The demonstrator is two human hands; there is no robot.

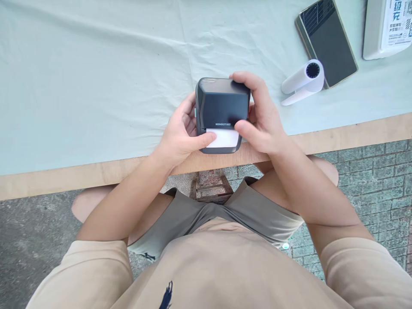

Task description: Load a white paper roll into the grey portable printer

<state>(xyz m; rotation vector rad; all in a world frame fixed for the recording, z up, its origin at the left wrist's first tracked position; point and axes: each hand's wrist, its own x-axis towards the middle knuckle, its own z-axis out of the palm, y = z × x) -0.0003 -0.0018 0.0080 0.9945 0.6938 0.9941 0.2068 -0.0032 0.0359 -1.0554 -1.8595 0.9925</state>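
Observation:
A black label printer marked NIIMBOT is held between my two hands, over the near edge of the table. White label paper shows at its front, below the lid. My left hand wraps the printer's left side, its thumb lying on the paper. On the other side, my right hand grips the printer, with fingers at the top right corner and the thumb at the lower right of the lid. Most of the left fingers are hidden behind the printer.
To the right lies a white roll with a dark round end and a loose flap, touching or close to a dark smartphone. A white box with a printed label stands at the far right corner. Pale cloth covers the wooden table.

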